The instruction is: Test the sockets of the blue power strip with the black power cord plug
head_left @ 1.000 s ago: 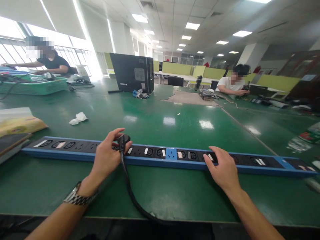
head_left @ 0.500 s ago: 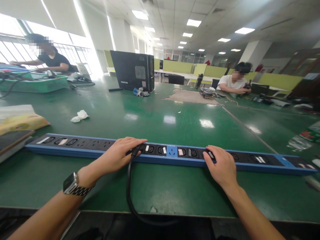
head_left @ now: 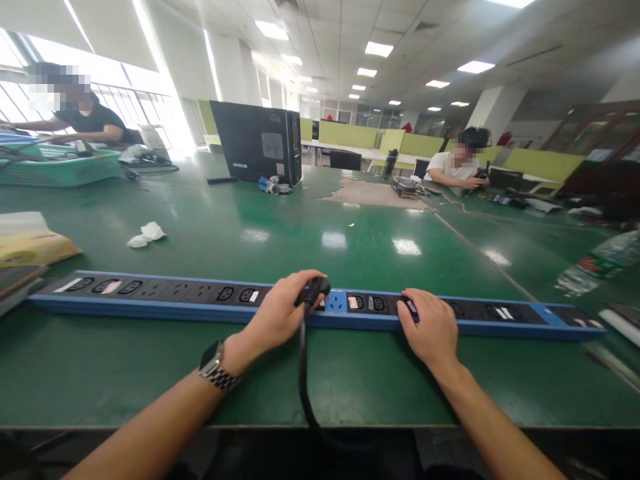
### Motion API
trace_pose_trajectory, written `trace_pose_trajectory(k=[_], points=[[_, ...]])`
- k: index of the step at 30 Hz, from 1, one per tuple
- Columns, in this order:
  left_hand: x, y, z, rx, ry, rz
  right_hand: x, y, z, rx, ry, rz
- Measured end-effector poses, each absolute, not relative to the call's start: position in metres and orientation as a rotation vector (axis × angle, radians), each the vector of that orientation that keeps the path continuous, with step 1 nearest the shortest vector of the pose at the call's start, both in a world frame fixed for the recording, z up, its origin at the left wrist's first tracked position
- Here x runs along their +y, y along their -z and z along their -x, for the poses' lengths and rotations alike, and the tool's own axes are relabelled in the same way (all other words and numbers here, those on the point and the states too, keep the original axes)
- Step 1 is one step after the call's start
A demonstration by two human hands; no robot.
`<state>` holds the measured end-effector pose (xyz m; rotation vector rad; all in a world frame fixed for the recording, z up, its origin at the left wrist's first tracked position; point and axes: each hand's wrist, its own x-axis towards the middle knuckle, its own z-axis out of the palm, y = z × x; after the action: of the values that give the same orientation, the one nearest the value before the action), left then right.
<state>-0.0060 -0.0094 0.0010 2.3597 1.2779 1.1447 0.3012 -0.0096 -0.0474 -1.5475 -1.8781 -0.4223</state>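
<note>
A long power strip [head_left: 175, 303] with a black face and blue rails lies across the green table in front of me. Its face carries rows of sockets, some with small paper labels, and a blue outlet [head_left: 337, 302] near the middle. My left hand [head_left: 280, 310] is closed round a black plug [head_left: 317, 289], just left of that blue outlet. From the plug a thick black cable [head_left: 303, 363] hangs over the table's near edge. The plug's front end is hidden, so I cannot tell whether it touches a socket. My right hand [head_left: 434, 327] grips the strip right of the middle.
A black computer case [head_left: 255, 143] stands farther back with gloves [head_left: 274, 186] beside it. Crumpled tissue [head_left: 147, 234] and a green basket [head_left: 75, 170] are on the left. A plastic bottle [head_left: 600, 260] lies at right. Two people sit at the table's far sides.
My left hand has moved right along the strip with the plug, from beyond the labelled sockets to beside the blue outlet. My right hand keeps its place. The whole view has shifted slightly.
</note>
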Motion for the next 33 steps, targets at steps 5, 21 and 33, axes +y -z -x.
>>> trace_pose_trajectory(k=[5, 21, 33], points=[[0.002, 0.009, -0.014, 1.256, -1.035, -2.469, -0.01, 0.047, -0.301, -1.879, 0.422, 1.534], [-0.003, 0.003, -0.026, 1.424, -0.901, -2.459, -0.011, 0.045, -0.3, -1.884, 0.383, 1.588], [-0.005, 0.003, -0.024, 1.339, -1.004, -2.421, -0.01, 0.038, -0.302, -1.785, 0.114, 1.585]])
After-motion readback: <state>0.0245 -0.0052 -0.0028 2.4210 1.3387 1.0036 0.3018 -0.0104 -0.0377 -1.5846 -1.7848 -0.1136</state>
